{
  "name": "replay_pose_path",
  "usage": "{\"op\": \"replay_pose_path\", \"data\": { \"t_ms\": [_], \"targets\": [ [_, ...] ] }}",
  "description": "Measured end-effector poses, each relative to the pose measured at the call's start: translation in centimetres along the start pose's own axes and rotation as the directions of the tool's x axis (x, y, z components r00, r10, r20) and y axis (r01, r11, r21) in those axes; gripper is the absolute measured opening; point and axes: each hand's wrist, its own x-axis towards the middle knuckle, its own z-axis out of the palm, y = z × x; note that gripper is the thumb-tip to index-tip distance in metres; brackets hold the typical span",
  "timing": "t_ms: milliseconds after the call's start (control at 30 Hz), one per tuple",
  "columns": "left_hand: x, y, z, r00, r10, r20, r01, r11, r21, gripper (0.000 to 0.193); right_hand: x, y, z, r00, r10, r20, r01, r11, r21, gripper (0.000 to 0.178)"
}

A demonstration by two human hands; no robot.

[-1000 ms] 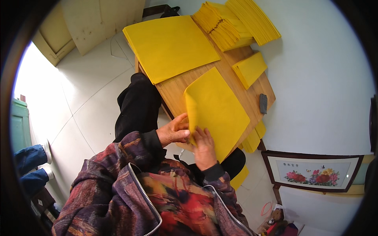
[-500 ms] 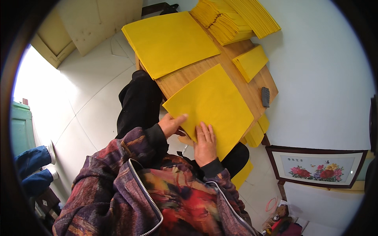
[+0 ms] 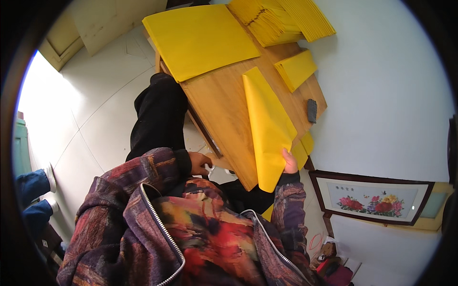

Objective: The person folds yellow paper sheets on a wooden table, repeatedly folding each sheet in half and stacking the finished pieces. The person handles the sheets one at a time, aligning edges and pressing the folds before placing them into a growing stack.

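Observation:
My right hand [image 3: 290, 162] is closed on the right edge of a yellow sheet [image 3: 267, 133]. The sheet is lifted and bent over along its length, its narrow lower end hanging past the near table corner. My left hand [image 3: 199, 163] rests low beside the table's near-left edge, off the sheet. Its fingers curl loosely with the thumb apart, and nothing is plainly held. A larger yellow stack of flat sheets [image 3: 200, 40] lies at the far left of the wooden table [image 3: 217, 107].
Thick bundles of folded yellow pieces [image 3: 267, 24] sit at the far end, with a smaller folded yellow stack [image 3: 296, 69] nearer. A dark grey object [image 3: 312, 110] lies by the right edge. A framed flower picture [image 3: 372, 198] leans at right. Another person's jeans [image 3: 33, 188] show at left.
My right hand has shifted right and now grips the sheet's edge, which has gone from flat to lifted and bent. My left hand has let go of the sheet and dropped lower.

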Motion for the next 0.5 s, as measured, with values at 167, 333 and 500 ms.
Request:
{"op": "replay_pose_path", "data": {
  "t_ms": [167,333,500],
  "targets": [
    [0.4,-0.1,-0.4,0.996,-0.077,-0.048,0.070,0.988,-0.138,0.039,-0.4,0.3,-0.6,0.999,-0.023,0.027,0.021,0.996,0.083,0.046],
    [0.7,-0.4,-0.1,0.996,-0.072,-0.060,0.064,0.989,-0.131,0.039,-0.1,0.4,-0.7,1.000,-0.021,-0.018,0.022,0.999,0.050,0.046],
    [0.8,-0.7,0.1,0.994,-0.053,-0.093,0.042,0.992,-0.118,0.038,0.0,-1.2,1.6,1.000,0.019,-0.024,-0.022,0.994,-0.104,0.043]
  ]
}}
